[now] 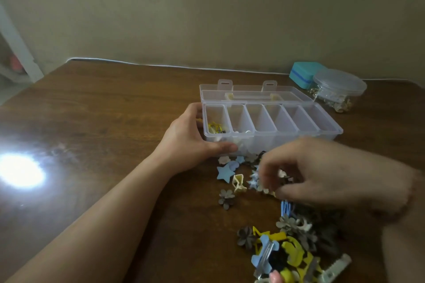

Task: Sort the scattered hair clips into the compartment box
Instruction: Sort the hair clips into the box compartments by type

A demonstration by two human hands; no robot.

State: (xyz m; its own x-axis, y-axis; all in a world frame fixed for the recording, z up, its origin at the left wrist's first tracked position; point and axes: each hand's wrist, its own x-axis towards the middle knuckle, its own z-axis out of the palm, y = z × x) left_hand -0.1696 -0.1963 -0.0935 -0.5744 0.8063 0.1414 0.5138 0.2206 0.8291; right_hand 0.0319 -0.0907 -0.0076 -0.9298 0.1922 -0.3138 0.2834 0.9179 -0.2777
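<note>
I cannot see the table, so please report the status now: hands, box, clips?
Left hand steadies box, lid open. Right hand blurred over clips, grip unclear. One yellow clip in leftmost compartment. Nothing in the way.

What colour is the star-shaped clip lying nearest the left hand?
Light blue star-shaped clip, seen in the head view.

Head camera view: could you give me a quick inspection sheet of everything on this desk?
Surface: brown wooden table, bright glare at left.
Job's things: clear plastic compartment box, lid open; yellow clips in its leftmost compartment; scattered pile of blue, yellow and grey hair clips in front of it.
Clutter: teal case; round clear plastic jar holding small items.
Grippers: left hand grips the box's left end; right hand, blurred, fingers pinched over the pile.
Cables: thin white cable along the table's far edge.
Surroundings: plain beige wall.
</note>
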